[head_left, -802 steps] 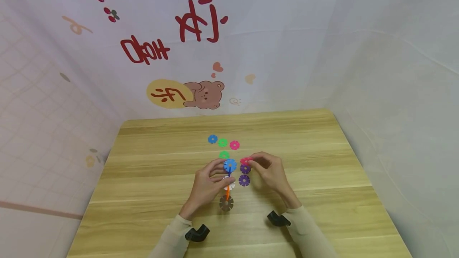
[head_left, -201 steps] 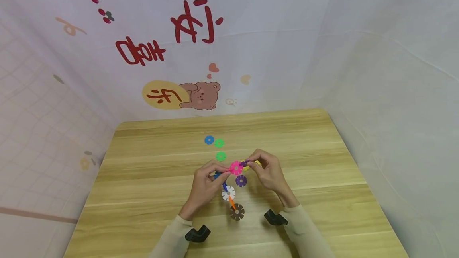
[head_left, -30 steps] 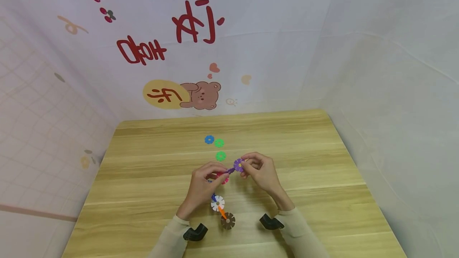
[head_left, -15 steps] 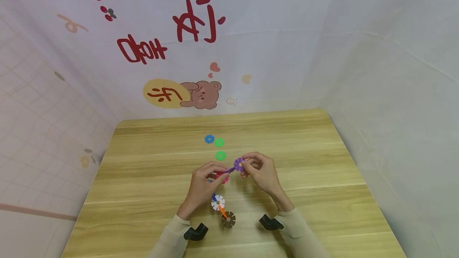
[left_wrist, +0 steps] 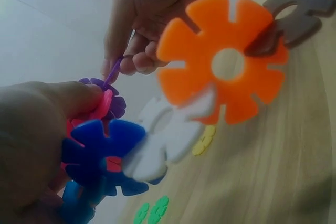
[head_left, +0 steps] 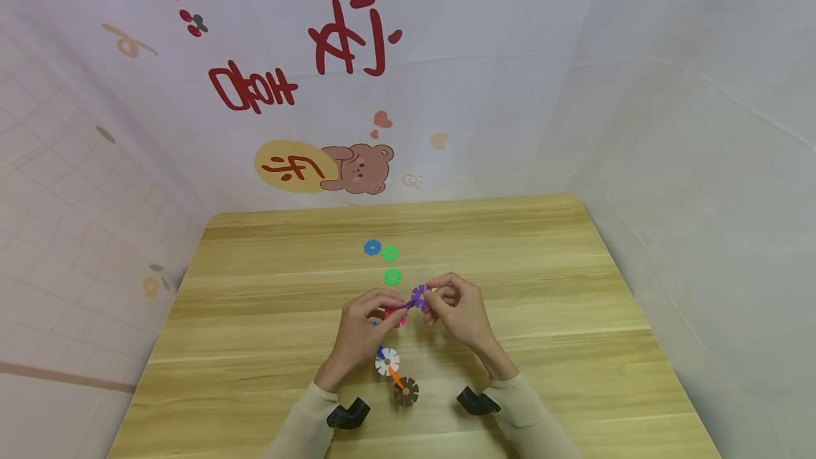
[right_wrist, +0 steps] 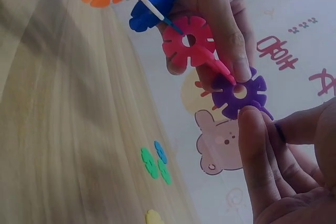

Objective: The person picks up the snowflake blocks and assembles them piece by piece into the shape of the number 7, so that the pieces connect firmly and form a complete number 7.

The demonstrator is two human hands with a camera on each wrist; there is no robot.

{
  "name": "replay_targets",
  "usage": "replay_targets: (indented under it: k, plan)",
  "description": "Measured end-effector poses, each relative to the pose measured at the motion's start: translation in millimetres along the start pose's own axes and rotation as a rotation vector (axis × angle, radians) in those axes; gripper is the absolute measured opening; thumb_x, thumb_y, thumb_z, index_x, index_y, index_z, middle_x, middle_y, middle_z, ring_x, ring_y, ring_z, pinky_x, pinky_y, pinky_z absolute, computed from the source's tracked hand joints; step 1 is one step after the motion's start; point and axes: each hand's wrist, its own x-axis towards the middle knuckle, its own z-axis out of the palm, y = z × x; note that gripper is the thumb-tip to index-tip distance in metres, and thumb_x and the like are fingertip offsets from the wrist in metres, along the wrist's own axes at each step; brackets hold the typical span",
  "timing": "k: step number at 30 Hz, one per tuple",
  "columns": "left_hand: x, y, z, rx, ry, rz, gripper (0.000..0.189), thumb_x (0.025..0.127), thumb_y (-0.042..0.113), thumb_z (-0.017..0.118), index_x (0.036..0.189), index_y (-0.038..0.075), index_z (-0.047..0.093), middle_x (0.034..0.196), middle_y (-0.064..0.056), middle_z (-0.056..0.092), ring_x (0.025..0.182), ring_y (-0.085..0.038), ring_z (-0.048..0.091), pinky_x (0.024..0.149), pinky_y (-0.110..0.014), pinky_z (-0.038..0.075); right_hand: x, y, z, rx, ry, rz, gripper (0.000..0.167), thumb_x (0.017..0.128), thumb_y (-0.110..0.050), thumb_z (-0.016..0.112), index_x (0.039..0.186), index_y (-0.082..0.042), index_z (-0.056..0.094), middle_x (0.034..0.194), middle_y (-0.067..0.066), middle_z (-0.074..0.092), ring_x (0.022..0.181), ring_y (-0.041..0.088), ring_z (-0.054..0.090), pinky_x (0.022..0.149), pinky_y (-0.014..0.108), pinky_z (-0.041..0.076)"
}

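Observation:
A chain of slotted flower-shaped discs hangs from my left hand (head_left: 362, 329), whose thumb and fingers pinch it near the pink disc (right_wrist: 175, 44) and first purple disc (right_wrist: 227, 97). Down the chain follow blue discs (left_wrist: 86, 153), a white disc (left_wrist: 149, 158), an orange disc (left_wrist: 254, 93) and, at the lower end, a brown disc (head_left: 398, 394). My right hand (head_left: 464, 312) pinches the second purple disc (head_left: 416, 298) between thumb and fingertips, its edge right at the first purple one. Part of the pink section is hidden behind my left fingers.
On the wooden table (head_left: 274, 268), a loose blue disc (head_left: 367, 248) and two green discs (head_left: 387, 278) lie beyond my hands. A yellow disc (left_wrist: 205, 142) lies partly behind my right hand. Printed cloth walls (head_left: 484, 112) rise at the back and sides.
Since the oldest frame, pink and purple discs have left the table and joined the chain or my hands. Over the last second, my right hand shifts slightly left with the purple disc.

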Motion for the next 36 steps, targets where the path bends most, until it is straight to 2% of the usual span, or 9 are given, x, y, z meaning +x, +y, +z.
replay_targets:
  k: [11, 15, 19, 26, 31, 36]
  plan:
    - [2.9, -5.1, 4.0, -0.027, 0.029, 0.105, 0.010, 0.097, -0.003, 0.086, 0.103, 0.005, 0.086, 0.110, -0.011, 0.084, 0.094, -0.026, 0.082, 0.079, -0.028, 0.072, 0.6, 2.1, 0.0, 0.005, 0.004, -0.028, 0.015, 0.107, 0.003, 0.071, 0.117, 0.013, 0.067, 0.086, 0.037, 0.076, 0.063, 0.016, 0.078, 0.059, 0.059, 0.068]
    - [3.7, -4.8, 5.0, -0.037, 0.029, 0.132, 0.014, 0.096, -0.006, 0.085, 0.104, 0.005, 0.086, 0.109, -0.013, 0.083, 0.094, -0.026, 0.082, 0.079, -0.028, 0.071, 1.0, 0.0, -0.7, 0.000, 0.001, -0.013, 0.015, 0.107, 0.002, 0.072, 0.118, 0.012, 0.068, 0.087, 0.036, 0.078, 0.063, 0.014, 0.078, 0.060, 0.059, 0.068]
    - [3.5, -4.6, 6.1, -0.044, 0.025, 0.140, 0.013, 0.096, -0.008, 0.085, 0.103, 0.003, 0.085, 0.108, -0.013, 0.083, 0.094, -0.020, 0.081, 0.079, -0.026, 0.071, 0.9, -1.8, -2.1, 0.010, -0.009, 0.011, 0.016, 0.107, 0.002, 0.073, 0.118, 0.012, 0.069, 0.090, 0.037, 0.079, 0.063, 0.013, 0.078, 0.061, 0.059, 0.068]
    - [5.5, -4.3, 8.3, -0.036, 0.029, 0.174, 0.013, 0.094, -0.010, 0.085, 0.103, -0.001, 0.085, 0.105, -0.014, 0.083, 0.090, -0.025, 0.081, 0.078, -0.023, 0.070, 1.4, -2.2, -3.9, 0.020, -0.041, 0.026, 0.019, 0.107, 0.001, 0.073, 0.121, 0.014, 0.068, 0.094, 0.040, 0.078, 0.065, 0.013, 0.078, 0.063, 0.058, 0.069]
    - [8.0, -1.8, 11.8, 0.009, 0.019, 0.155, 0.012, 0.096, -0.005, 0.086, 0.104, 0.004, 0.084, 0.106, -0.011, 0.084, 0.089, -0.024, 0.082, 0.076, -0.025, 0.071, -0.1, -0.5, -6.5, -0.024, -0.016, 0.041, 0.015, 0.107, 0.001, 0.073, 0.120, 0.008, 0.070, 0.092, 0.031, 0.081, 0.065, 0.014, 0.077, 0.064, 0.060, 0.069]
    - [7.1, -0.7, 14.2, 0.055, 0.011, 0.092, 0.012, 0.095, 0.001, 0.090, 0.104, 0.008, 0.085, 0.109, -0.008, 0.085, 0.095, -0.024, 0.083, 0.075, -0.028, 0.071, -1.9, 1.5, -6.9, -0.093, -0.023, 0.008, 0.014, 0.107, 0.000, 0.073, 0.120, 0.004, 0.070, 0.087, 0.025, 0.080, 0.064, 0.018, 0.077, 0.062, 0.059, 0.068]
